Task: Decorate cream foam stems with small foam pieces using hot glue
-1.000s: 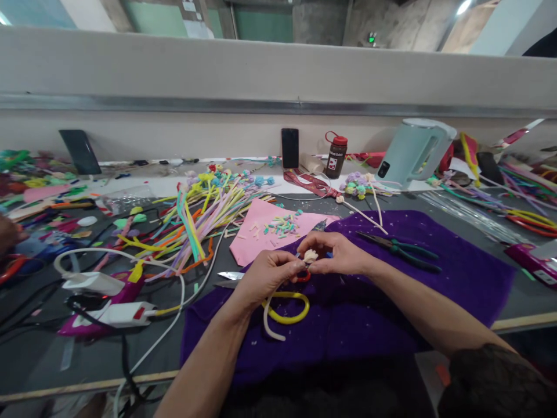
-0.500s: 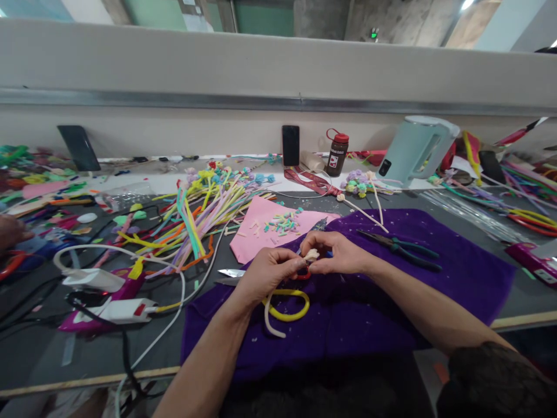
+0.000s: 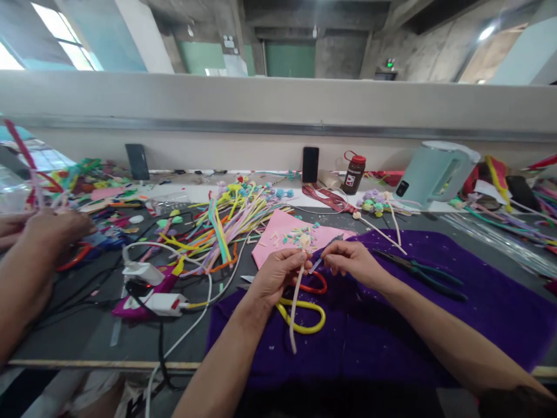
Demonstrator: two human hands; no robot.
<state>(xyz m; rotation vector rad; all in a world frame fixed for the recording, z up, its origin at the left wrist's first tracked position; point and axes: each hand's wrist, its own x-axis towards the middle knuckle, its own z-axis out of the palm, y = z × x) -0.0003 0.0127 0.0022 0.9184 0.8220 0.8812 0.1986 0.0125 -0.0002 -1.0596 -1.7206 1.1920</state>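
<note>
My left hand (image 3: 281,273) pinches a cream pipe-cleaner flower (image 3: 305,241) just below its small fluffy head; its stem (image 3: 296,307) hangs down toward me. To its right, my right hand (image 3: 354,264) has its fingers curled together, and what they hold, if anything, is hidden. A thin bluish stick (image 3: 316,265) shows between the hands; whether the right fingers touch it I cannot tell. Beneath my left hand, scissors with one red and one yellow handle (image 3: 311,331) lie on the purple cloth (image 3: 378,337). Behind sits a pink sheet (image 3: 272,232) scattered with short pastel snippets.
Pliers (image 3: 420,273) lie right on the cloth. Loose pipe cleaners (image 3: 226,226) and a power strip with white plugs (image 3: 161,303) are left. A kettle (image 3: 435,174), bottle (image 3: 354,174) and phone (image 3: 310,165) stand behind. Another person's hand (image 3: 56,232) works at far left.
My hands have moved apart, and the flower now stands upright in my left hand. The view has tilted up and shifted left. The other person's arms have come further into view.
</note>
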